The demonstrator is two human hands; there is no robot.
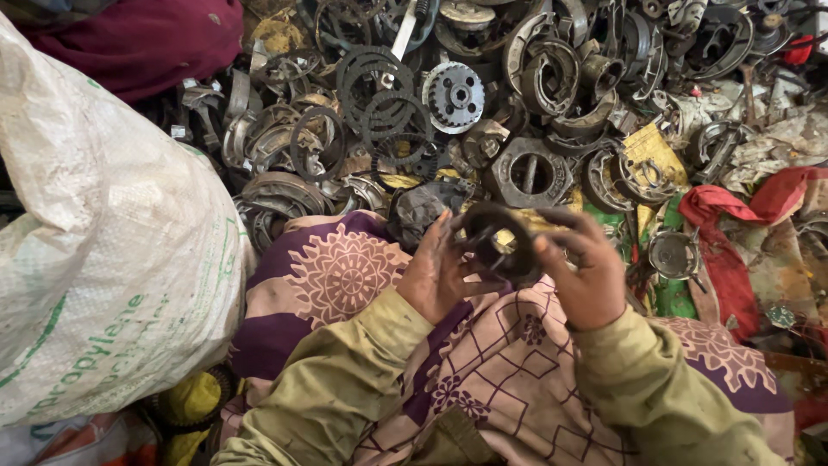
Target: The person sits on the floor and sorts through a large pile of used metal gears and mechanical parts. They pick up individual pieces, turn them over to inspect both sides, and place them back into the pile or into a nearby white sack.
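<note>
The left hand [440,274] grips the near-left edge of a dark, greasy round metal part [500,242], its fingers curled partway and pressed to the rim rather than wrapped fully round it. The part sits between both hands, raised just above the lap, which is draped in a patterned purple and pink cloth [345,276]. To handle it well, I judge, both hands should keep hold of the outer rim so the oily metal cannot slip, and turn it slowly so its hollow centre faces the eyes. The right hand [586,276] closes on the right edge, thumb on the near face and fingers bent behind, narrow but not clenched. To the far left a white woven sack [95,224] leans close; beyond the hands lies a heap of scrap rings, gears and brake shoes [483,112].
</note>
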